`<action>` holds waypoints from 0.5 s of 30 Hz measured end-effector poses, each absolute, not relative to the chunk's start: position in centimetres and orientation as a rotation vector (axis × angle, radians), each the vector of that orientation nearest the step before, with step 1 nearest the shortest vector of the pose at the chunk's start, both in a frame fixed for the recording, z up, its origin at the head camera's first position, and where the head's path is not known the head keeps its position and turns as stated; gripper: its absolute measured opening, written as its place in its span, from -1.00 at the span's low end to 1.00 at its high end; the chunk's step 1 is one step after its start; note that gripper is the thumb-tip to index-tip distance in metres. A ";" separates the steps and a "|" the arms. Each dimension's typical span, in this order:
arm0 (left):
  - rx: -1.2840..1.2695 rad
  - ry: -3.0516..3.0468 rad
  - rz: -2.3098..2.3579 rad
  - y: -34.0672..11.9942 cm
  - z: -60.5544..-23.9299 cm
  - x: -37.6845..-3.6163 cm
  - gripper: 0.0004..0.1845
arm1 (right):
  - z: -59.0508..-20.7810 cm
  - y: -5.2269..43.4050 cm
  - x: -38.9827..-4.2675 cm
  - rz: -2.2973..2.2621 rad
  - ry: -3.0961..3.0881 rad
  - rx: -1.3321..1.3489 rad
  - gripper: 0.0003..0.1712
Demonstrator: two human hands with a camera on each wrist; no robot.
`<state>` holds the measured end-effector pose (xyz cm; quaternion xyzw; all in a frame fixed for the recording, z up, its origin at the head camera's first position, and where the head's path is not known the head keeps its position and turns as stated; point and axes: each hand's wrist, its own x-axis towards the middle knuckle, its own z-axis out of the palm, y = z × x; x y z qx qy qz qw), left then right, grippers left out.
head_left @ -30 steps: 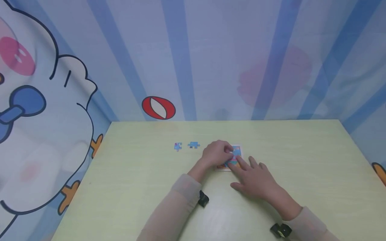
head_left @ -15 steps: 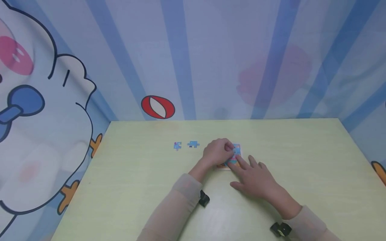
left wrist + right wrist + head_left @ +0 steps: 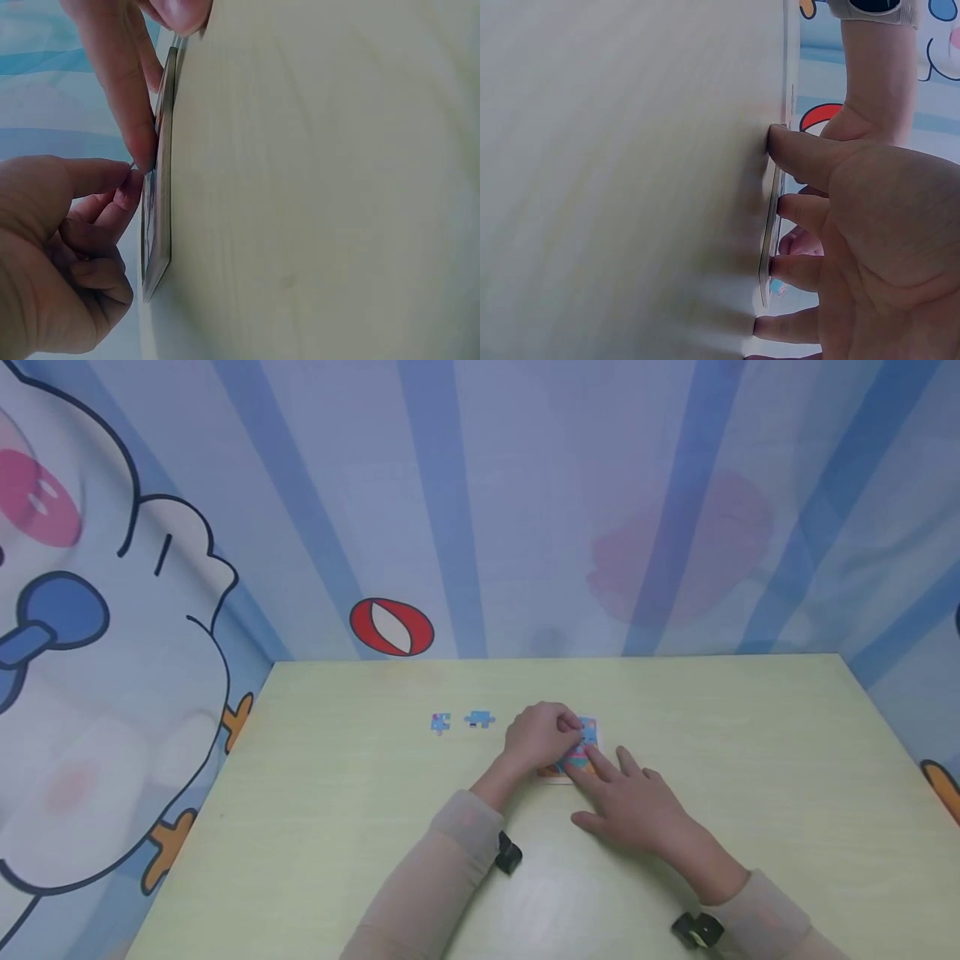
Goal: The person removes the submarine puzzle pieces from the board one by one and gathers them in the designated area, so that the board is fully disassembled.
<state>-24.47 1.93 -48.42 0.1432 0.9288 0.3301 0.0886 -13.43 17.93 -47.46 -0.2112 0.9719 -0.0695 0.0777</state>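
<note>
A small puzzle board (image 3: 589, 728), blue, pink and orange inside a pale frame, lies flat and is partly covered by both hands. Over its left half, my left hand (image 3: 542, 737) pinches a puzzle piece between thumb and forefinger; only a thin edge shows in the left wrist view, right at the board's surface. My right hand (image 3: 633, 802) is spread, with two straight fingers resting on the board and the thumb apart from them. In the right wrist view, those fingertips (image 3: 791, 273) touch the board's face. Its side edge (image 3: 166, 195) shows in the left wrist view.
Two loose blue puzzle pieces lie left of the board: one with a pink patch (image 3: 440, 722), the other a wider piece (image 3: 480, 719). The pale yellow table (image 3: 337, 827) ends at a blue striped backdrop (image 3: 510, 510) with cartoon figures. Each wrist wears a small black camera (image 3: 508, 853).
The head view shifts very slightly. My left hand makes only tiny movements over the board, while the right hand stays in place. The loose pieces lie as before.
</note>
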 end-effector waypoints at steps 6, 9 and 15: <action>0.414 2.759 1.032 1.5 -48.4 -24.5 -0.93 | -47.2 17.9 -13.4 -0.206 2.911 -0.633 -0.20; 0.409 2.754 1.061 0.8 -48.3 -24.6 -0.92 | -47.2 17.8 -13.4 -0.208 2.909 -0.627 -0.21; 0.388 2.729 1.133 -1.4 -47.7 -25.1 -0.90 | -47.3 17.8 -13.4 -0.202 2.906 -0.620 -0.22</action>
